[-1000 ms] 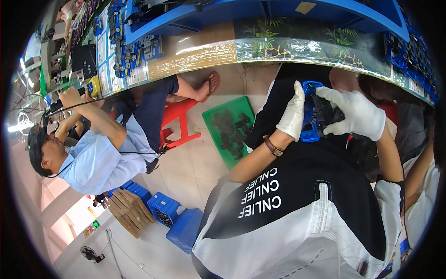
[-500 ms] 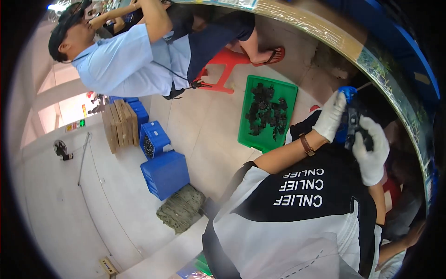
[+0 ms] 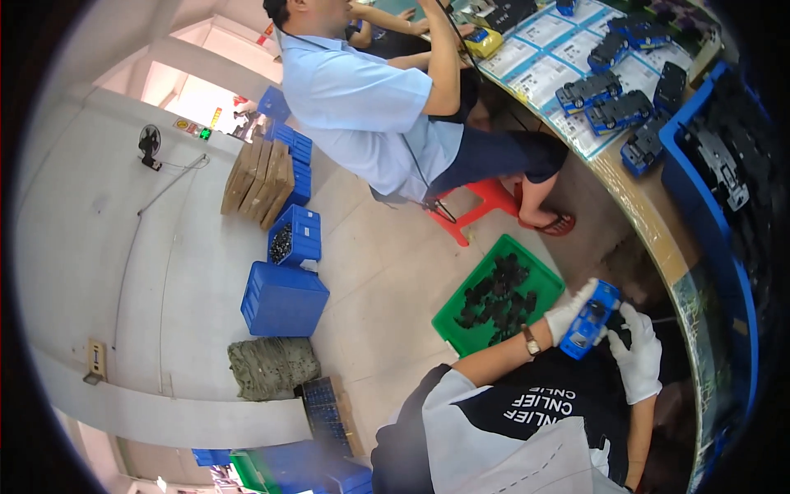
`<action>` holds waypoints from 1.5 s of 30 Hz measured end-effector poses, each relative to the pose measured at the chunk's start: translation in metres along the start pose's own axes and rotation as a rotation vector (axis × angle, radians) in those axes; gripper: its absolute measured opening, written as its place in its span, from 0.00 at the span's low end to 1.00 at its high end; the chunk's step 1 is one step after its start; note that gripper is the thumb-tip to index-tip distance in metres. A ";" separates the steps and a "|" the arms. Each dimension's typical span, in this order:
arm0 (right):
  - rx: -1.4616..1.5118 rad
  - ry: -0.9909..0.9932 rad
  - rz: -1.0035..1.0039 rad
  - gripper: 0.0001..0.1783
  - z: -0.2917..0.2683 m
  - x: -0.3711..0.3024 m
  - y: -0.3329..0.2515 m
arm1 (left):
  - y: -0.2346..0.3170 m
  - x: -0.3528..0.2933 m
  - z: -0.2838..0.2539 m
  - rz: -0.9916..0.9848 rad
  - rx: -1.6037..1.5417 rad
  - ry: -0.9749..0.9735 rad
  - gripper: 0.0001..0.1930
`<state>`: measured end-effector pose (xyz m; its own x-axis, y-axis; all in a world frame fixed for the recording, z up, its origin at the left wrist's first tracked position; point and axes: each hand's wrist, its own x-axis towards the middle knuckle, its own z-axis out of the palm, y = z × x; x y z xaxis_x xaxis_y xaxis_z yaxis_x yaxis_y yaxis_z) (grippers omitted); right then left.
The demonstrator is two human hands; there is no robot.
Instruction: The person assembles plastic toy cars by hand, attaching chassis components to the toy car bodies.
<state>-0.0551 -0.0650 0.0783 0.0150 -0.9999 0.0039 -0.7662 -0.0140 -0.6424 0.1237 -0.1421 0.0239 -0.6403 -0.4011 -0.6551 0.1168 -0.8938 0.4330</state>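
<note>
A blue toy car body [image 3: 589,323] is gripped in my left hand [image 3: 569,313], which wears a white glove. Dark openings show along its upward-facing side. Beside the car, my right hand [image 3: 638,356], gloved in white too, is closed on a small black plastic part [image 3: 621,329]. The fingers cover much of that part, so its exact kind is hidden. Both hands are above my lap, close to the table's curved edge. A green tray [image 3: 451,329] holding black plastic parts is on the floor to the left of my hands.
Several blue toy cars [image 3: 619,112] lie on the table [image 3: 539,70], some with black undersides up. A blue bin [image 3: 709,193] of black parts stands at the right. A co-worker [image 3: 362,107] sits on a red stool [image 3: 473,212]. Blue crates [image 3: 284,298] stand farther left.
The view has swung, bringing the table and co-worker further into sight. The blue car body has turned and now shows more fully. My right hand, with the black part, remains beside it.
</note>
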 end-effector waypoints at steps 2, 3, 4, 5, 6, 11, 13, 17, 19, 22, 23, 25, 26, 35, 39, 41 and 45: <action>0.037 0.217 -0.068 0.27 0.000 0.003 -0.004 | 0.005 -0.002 -0.040 0.100 -0.071 0.153 0.37; 0.071 0.240 -0.049 0.27 -0.005 0.004 -0.003 | 0.006 0.000 -0.061 0.195 -0.146 0.180 0.36; 0.067 0.244 -0.044 0.27 -0.008 0.002 0.001 | 0.005 0.001 -0.085 0.185 -0.278 0.261 0.35; 0.104 0.221 0.007 0.26 -0.010 -0.001 0.009 | 0.001 0.000 -0.112 0.155 -0.408 0.302 0.33; 0.144 0.199 0.061 0.25 -0.011 -0.005 0.015 | -0.004 0.001 -0.143 0.167 -0.449 0.360 0.35; 0.109 0.169 0.079 0.24 -0.013 -0.016 0.021 | -0.030 -0.001 -0.258 0.343 -0.505 0.748 0.32; 0.115 0.143 0.088 0.22 -0.012 -0.020 0.020 | -0.037 -0.005 -0.276 0.398 -0.508 0.787 0.33; 0.289 0.173 0.137 0.14 -0.007 -0.035 0.034 | -0.019 0.014 -0.209 0.358 -0.447 0.444 0.33; 0.401 0.101 0.228 0.14 -0.015 -0.042 0.034 | 0.006 0.024 -0.129 0.290 -0.443 0.277 0.33; 0.559 0.029 0.353 0.19 -0.023 -0.048 0.028 | 0.023 0.029 -0.024 0.234 -0.279 -0.190 0.35; 0.682 0.070 0.328 0.21 -0.025 -0.051 0.026 | 0.022 0.024 0.014 0.211 -0.256 -0.257 0.36; 0.921 0.122 0.341 0.29 -0.033 -0.058 0.016 | 0.019 0.016 0.067 0.218 -0.165 -0.428 0.38; 1.064 0.070 0.348 0.29 -0.044 -0.060 0.009 | 0.014 0.016 0.084 0.236 -0.106 -0.541 0.39; 0.782 0.361 0.396 0.15 -0.111 -0.138 0.010 | -0.018 0.003 0.200 0.434 0.275 -0.558 0.44; 0.948 0.702 0.738 0.16 -0.137 -0.227 0.014 | -0.031 0.015 0.194 0.283 0.415 -0.631 0.36; 0.685 1.060 0.678 0.14 -0.156 -0.266 0.012 | -0.031 0.023 0.182 0.117 0.505 -0.627 0.25; 0.511 1.389 0.839 0.14 -0.199 -0.320 0.035 | -0.040 0.030 0.167 0.119 0.446 -0.464 0.17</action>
<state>-0.2143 0.2535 0.2075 -0.9999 0.0130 -0.0003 0.0030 0.2083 -0.9781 -0.0268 -0.0851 0.0906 -0.9154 -0.2744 -0.2945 -0.0551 -0.6392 0.7671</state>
